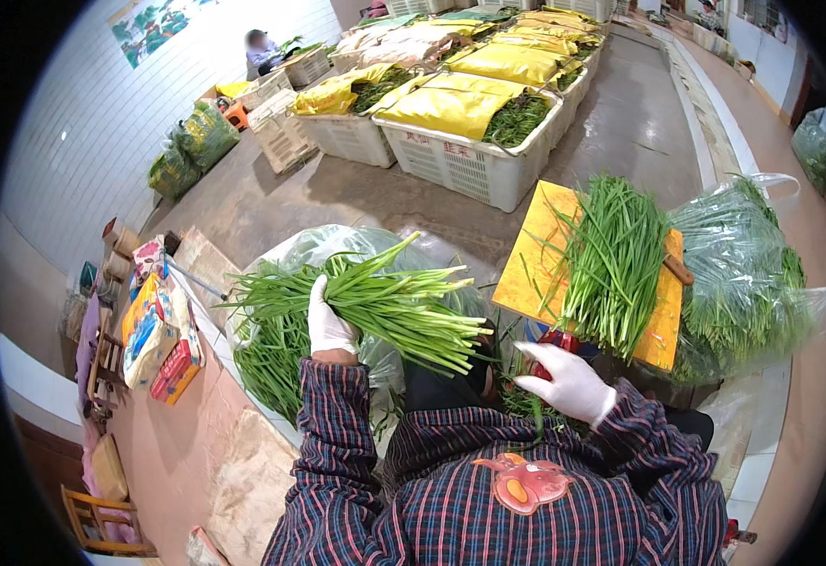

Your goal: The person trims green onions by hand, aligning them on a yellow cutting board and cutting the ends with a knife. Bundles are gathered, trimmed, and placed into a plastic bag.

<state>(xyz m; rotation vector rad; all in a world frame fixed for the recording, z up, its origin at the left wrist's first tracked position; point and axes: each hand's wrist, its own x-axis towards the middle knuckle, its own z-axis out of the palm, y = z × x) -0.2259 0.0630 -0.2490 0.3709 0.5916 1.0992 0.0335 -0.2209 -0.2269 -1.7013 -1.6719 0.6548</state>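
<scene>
Gripping chive bunch [375,302] mid-stalk, left hand [326,325] fingers wrapped tight; loose ends could slip out. Right hand [568,382] fingers spread, holding nothing.

Single view: head-worn fisheye camera, looking steeply down and forward over plaid-sleeved forearms. Close range on white-gloved left hand [328,325] gripping bundle of long green chive stalks [384,302]; beyond grip, grey concrete floor [620,123] recedes. Edges curve toward rim.
</scene>
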